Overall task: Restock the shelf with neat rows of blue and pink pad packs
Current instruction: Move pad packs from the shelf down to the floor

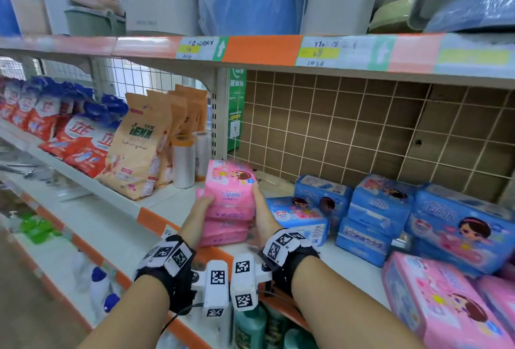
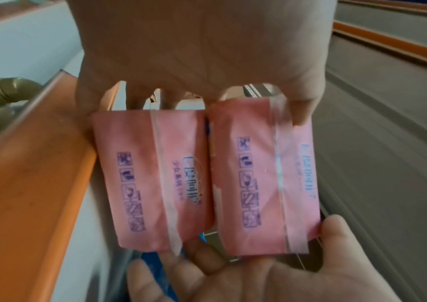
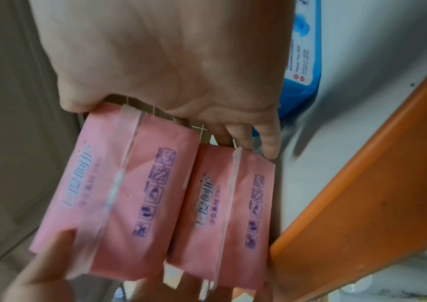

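The person holds a small stack of pink pad packs [image 1: 229, 204] between both hands over the front part of the shelf [image 1: 167, 204], at the left end of the bay with the brown tiled backing. The left hand [image 1: 201, 209] presses the stack's left side and the right hand [image 1: 260, 210] its right, so each grip is curled round the packs rather than spread; the wrist views show two packs side by side, fingers on the far edge and the other palm closing the near end. The stack's long axis runs away from the person toward the back of the shelf, and the free floor lies straight ahead of it. The blue pad packs [image 1: 373, 215] stand in uneven piles just to the right, nearer the right hand (one flat blue pack almost touches that wrist). More pink packs [image 1: 440, 307] lie tilted at the far right. Tan pouches [image 1: 139, 148] fill the neighbouring bay.
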`<state>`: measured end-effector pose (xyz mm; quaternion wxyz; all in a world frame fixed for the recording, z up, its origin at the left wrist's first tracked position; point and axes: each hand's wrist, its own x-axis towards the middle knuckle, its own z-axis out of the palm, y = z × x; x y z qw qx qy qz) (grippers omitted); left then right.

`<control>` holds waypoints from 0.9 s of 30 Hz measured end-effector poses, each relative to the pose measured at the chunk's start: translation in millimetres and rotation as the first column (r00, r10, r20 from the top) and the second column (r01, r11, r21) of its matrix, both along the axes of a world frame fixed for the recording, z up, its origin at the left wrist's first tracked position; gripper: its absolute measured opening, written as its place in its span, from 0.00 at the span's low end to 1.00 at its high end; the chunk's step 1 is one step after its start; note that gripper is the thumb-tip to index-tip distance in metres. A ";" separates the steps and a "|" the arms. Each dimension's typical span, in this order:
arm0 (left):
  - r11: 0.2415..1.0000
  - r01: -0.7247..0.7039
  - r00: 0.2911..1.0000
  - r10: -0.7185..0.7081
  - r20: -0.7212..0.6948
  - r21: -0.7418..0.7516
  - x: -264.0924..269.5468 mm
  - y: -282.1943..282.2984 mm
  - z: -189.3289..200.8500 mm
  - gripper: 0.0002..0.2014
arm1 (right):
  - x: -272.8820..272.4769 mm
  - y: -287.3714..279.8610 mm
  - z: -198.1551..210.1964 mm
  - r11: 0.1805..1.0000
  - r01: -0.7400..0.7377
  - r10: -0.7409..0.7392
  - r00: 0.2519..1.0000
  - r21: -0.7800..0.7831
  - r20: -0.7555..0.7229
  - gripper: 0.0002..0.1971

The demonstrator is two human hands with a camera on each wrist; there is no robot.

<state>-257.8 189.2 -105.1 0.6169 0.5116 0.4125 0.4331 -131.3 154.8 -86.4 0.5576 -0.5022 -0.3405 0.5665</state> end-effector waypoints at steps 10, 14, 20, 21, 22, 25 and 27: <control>0.900 0.203 0.978 -0.208 -0.029 0.386 25.9 -79.2 16.6 0.33 | 48.0 -139.5 27.4 0.984 0.042 -0.062 0.991 0.173 0.115 0.42; 0.815 0.185 0.982 -0.134 -0.132 0.549 52.1 -119.4 38.2 0.40 | 59.0 -187.9 29.3 0.951 0.185 -0.174 0.983 0.247 -0.065 0.34; 0.712 0.224 0.959 -0.041 -0.280 0.665 59.7 -191.4 47.1 0.29 | 68.1 -249.8 27.9 0.921 0.281 -0.256 0.958 0.270 -0.125 0.41; 0.702 0.228 0.960 -0.047 -0.275 0.675 60.2 -197.9 44.7 0.29 | 68.2 -258.1 27.3 0.916 0.292 -0.270 0.956 0.274 -0.119 0.41; 0.704 0.231 0.962 -0.064 -0.265 0.671 60.7 -204.9 42.8 0.29 | 68.6 -266.2 26.4 0.910 0.306 -0.285 0.952 0.281 -0.115 0.40; 0.725 0.258 0.966 -0.168 -0.198 0.638 65.5 -225.4 37.9 0.31 | 68.0 -291.4 27.3 0.884 0.344 -0.331 0.939 0.317 -0.097 0.38; 0.720 0.300 0.953 -0.248 -0.172 0.626 73.1 -240.4 35.4 0.32 | 70.5 -310.4 28.4 0.863 0.375 -0.371 0.925 0.337 -0.079 0.35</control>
